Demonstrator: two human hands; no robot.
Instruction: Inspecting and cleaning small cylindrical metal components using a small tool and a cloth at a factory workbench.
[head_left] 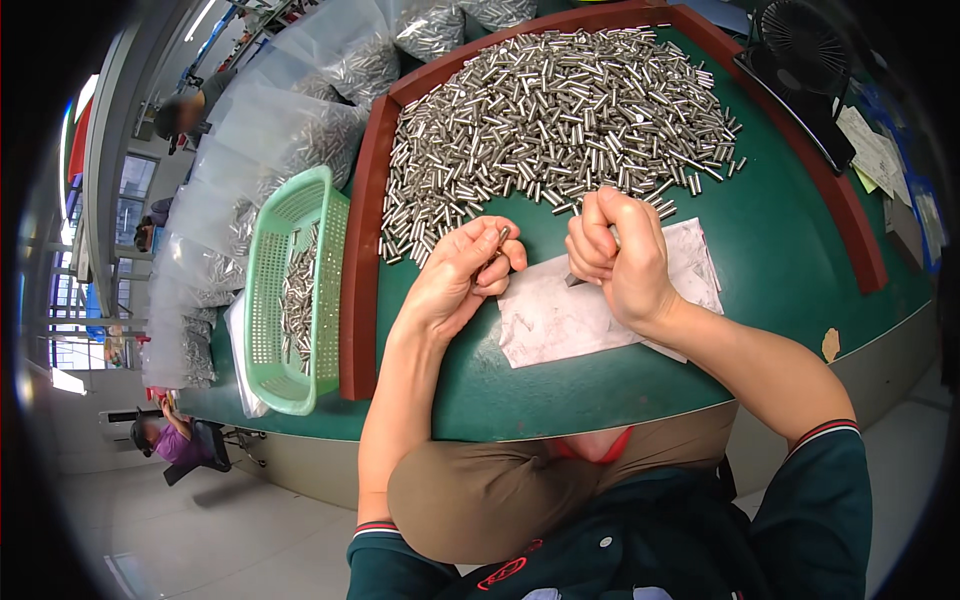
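My left hand (467, 268) is closed in a pinch on a small metal pin (503, 236), just in front of the pile. To its right my right hand (628, 250) is curled into a fist, raised over a stained white cloth (565, 318). From under its fingers pokes the dark tip of something (573, 281); the rest is hidden, so I cannot make out its kind. Beyond both hands lies a large heap of short, shiny metal pins (560, 110) on the green tabletop (790, 250).
Red-brown wooden rails (362, 270) border the heap. A light green basket (262, 340) holding more pins stands left of the rail. Clear plastic bags of pins (325, 140) line the far left. At the right back are a black fan (800, 45) and papers (872, 145). Other people sit farther off.
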